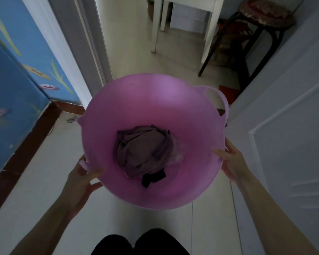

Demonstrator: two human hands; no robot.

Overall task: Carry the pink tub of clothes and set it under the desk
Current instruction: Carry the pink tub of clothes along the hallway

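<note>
Head view shows a person carrying the pink tub through a doorway, clear of the tiled floor. The left hand is clamped on the tub's near-left rim by a handle; the right hand clasps the near-right rim, thumb inside. A bundle of mauve and black clothes lies at the tub's bottom. The tub is upright, mouth up, rim tipped slightly toward the camera, its 2 handles marking a diagonal axis from near-left to far-right. Ahead stand the white legs of the desk, with a dark stool just beside them on the right. Keeping the tub level and steering left of the stool would likely serve best before lowering it between the legs.
</note>
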